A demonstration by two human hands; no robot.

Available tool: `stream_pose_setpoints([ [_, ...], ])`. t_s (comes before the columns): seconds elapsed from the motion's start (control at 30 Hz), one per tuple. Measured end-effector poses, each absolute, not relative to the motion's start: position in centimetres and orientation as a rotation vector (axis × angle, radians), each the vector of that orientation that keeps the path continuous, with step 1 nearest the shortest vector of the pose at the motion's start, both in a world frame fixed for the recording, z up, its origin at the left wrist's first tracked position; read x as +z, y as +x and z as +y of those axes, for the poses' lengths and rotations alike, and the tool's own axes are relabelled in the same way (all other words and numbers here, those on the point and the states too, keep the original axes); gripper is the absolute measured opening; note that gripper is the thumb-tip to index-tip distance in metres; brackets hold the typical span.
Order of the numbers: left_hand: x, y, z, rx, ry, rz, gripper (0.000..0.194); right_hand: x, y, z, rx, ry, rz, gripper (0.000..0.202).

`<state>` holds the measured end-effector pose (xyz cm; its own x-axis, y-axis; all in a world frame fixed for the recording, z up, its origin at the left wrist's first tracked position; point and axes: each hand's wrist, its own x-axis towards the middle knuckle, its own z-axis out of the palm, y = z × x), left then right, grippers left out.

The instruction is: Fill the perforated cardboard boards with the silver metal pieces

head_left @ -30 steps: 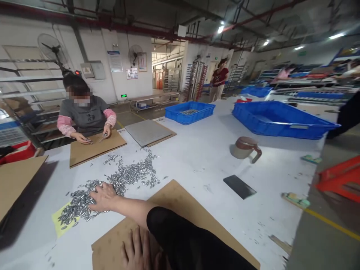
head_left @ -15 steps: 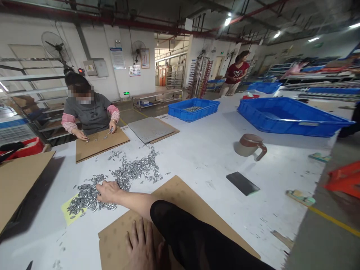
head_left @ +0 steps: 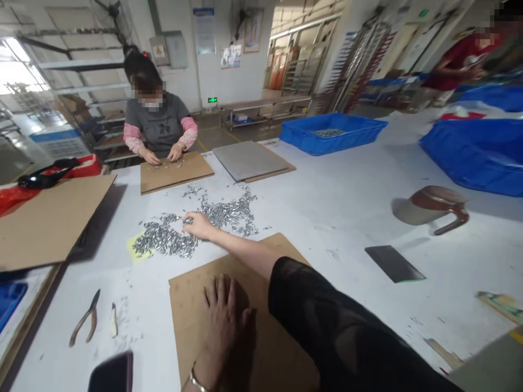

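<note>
My left hand (head_left: 223,310) lies flat on a brown cardboard sheet (head_left: 190,332), fingers stretched out and a bracelet at the wrist. My right hand (head_left: 199,225), reaching out in a black sleeve, is in the heap of small silvery leaf-shaped metal pieces (head_left: 165,239). Its fingers are curled in, with a few pieces showing at the fingertips; the palm side is hidden. Part of the heap covers a yellow paper (head_left: 134,251). More pieces (head_left: 229,212) spread beyond my right hand.
Pliers (head_left: 87,321), a small knife-like tool (head_left: 113,321) and a phone (head_left: 112,373) lie at the left. A dark plate (head_left: 394,263), a mug (head_left: 433,204) and blue bins (head_left: 330,141) stand rightward. Across the table a co-worker (head_left: 159,120) handles pieces on cardboard (head_left: 175,177).
The view has swung left and down, bringing the pliers and phone into sight. My right hand has shifted toward the far edge of the near heap. My left hand stays flat on the cardboard.
</note>
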<state>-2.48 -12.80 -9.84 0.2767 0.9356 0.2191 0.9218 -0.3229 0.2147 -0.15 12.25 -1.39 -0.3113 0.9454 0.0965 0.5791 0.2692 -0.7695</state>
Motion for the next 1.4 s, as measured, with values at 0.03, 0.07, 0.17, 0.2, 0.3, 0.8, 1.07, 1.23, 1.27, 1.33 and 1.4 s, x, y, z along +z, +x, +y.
stream_pose_setpoints([
  [0.03, -9.6, -2.6, -12.8, 0.512, 2.457, 1.783, 0.061, -1.3, 1.2, 11.4, 0.861, -1.361, -2.001, 0.033],
  [0.07, -9.4, -2.7, -12.7, 0.566, 2.418, 1.776, 0.057, -1.4, 2.6, 10.3, 0.861, -1.352, -2.026, 0.034],
  [0.17, -8.5, -3.6, -12.2, 0.944, 2.178, 1.742, 0.032, -1.8, 6.7, 6.0, 0.848, -1.337, -2.135, 0.034],
  [0.2, -8.1, -4.1, -11.9, 1.109, 2.026, 1.765, 0.026, -2.1, 7.8, 4.3, 0.83, -1.337, -2.181, 0.033],
  [0.3, -6.8, -5.2, -11.1, 1.349, 1.726, 1.913, 0.02, -2.8, 10.4, -0.7, 0.706, -1.342, -2.344, 0.029],
  [0.8, -6.1, -2.1, -15.5, 0.851, 2.238, 1.671, 0.034, -5.9, 17.9, -9.7, 0.475, -1.055, -2.555, 0.055],
  [1.07, -5.1, -6.2, -20.7, 0.672, 2.526, 1.445, 0.023, -4.9, 22.9, -12.8, 0.461, -0.851, -2.633, 0.038],
  [1.23, -5.3, -5.1, -19.9, 0.702, 2.529, 1.466, 0.027, -4.9, 20.1, -12.9, 0.416, -0.827, -2.622, 0.044],
  [1.27, -5.4, -4.9, -19.7, 0.67, 2.545, 1.44, 0.027, -5.3, 19.8, -13.0, 0.435, -0.77, -2.65, 0.046],
  [1.33, -5.4, -5.3, -19.9, 0.623, 2.559, 1.374, 0.024, -6.1, 20.5, -13.3, 0.48, -0.634, -2.717, 0.044],
  [1.4, -5.3, -6.2, -20.4, 0.654, 2.534, 1.337, 0.024, -6.7, 22.3, -13.3, 0.486, -0.536, -2.729, 0.041],
])
